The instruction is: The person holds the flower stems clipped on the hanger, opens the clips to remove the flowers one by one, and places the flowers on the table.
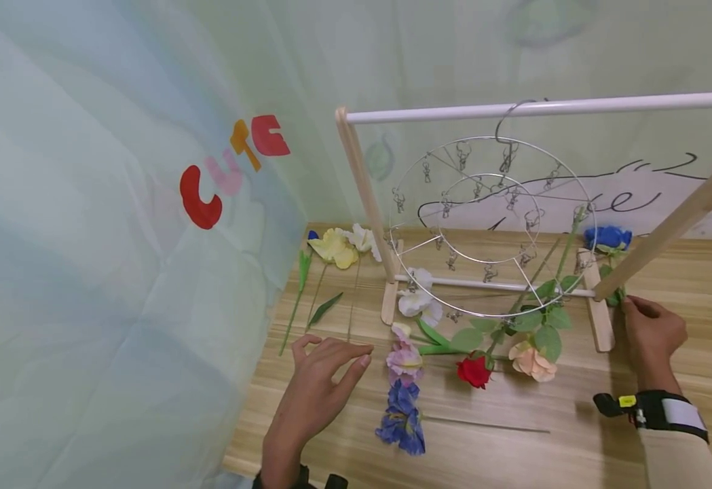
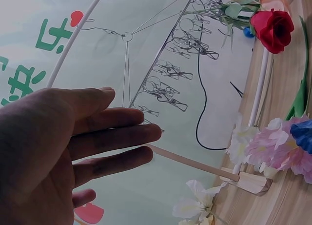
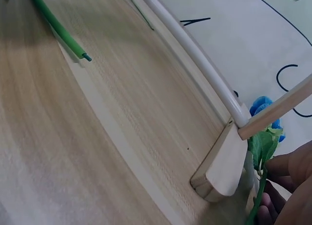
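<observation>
At the right end of the rack, my right hand pinches the green stem of a blue rose. In the right wrist view, thumb and fingers close on the stem just below the leaves, beside the wooden foot. My left hand hovers over the left of the table with its fingers extended, holding nothing. A round wire hanger with several clips hangs from the white bar. A red rose and a peach flower show below the ring, blooms downward.
White, pink and purple-blue flowers lie in a column on the wooden table. A yellow flower lies at the back left. The rack's slanted post stands near my right hand; a printed curtain borders the left.
</observation>
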